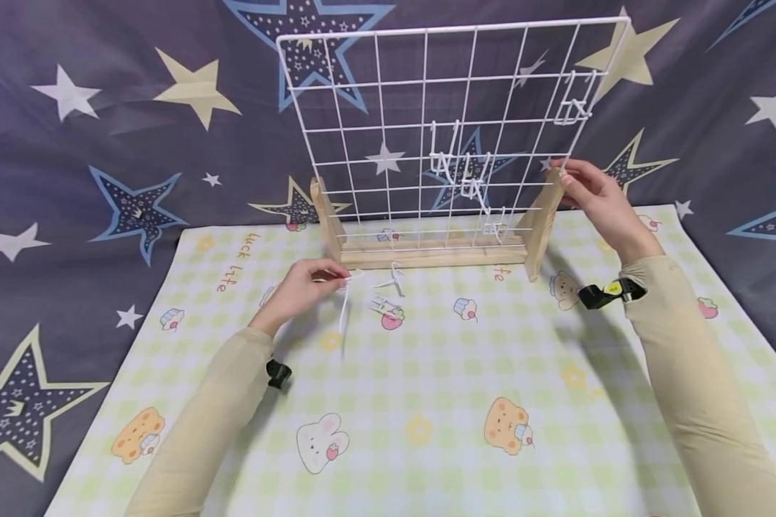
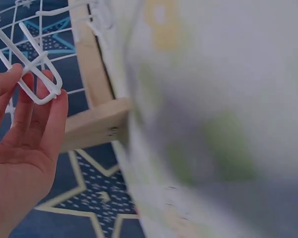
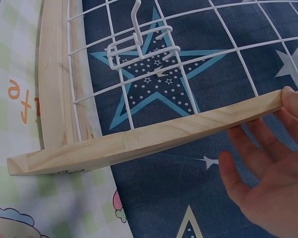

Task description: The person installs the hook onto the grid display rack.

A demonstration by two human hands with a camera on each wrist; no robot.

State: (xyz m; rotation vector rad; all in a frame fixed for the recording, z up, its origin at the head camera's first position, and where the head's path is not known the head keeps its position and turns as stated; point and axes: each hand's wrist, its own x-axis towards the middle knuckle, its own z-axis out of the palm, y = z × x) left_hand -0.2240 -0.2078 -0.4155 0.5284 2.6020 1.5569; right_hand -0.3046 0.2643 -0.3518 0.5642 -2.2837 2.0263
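Overall, a dark star-patterned backdrop (image 1: 129, 161) stands behind a pale checked tablecloth (image 1: 420, 373), on which the white wire grid panel (image 1: 423, 125) is held upright by its wooden stand (image 1: 433, 257). The right hand (image 1: 598, 197) is clamped at the top of the right wooden side piece (image 1: 542, 222), thumb on one face and fingers on the other. The left hand (image 1: 307, 287) pinches one white wire hook (image 2: 36, 62) between thumb and fingers, just in front of the stand's left end and not on the grid.

As for progress, four hooks already hang on the panel: one at the upper right (image 1: 570, 111), two near the middle (image 1: 441, 161) (image 1: 472, 187) and one low at the right (image 1: 494, 228). Two more lie loose on the cloth (image 1: 396, 280) (image 1: 385, 307). I judge the hanging to be somewhat past half, with the held hook and these two left.

In the left wrist view, the held hook's long axis runs diagonally: its closed bend is at the lower right, in the fingers, and its free ends point to the upper left.
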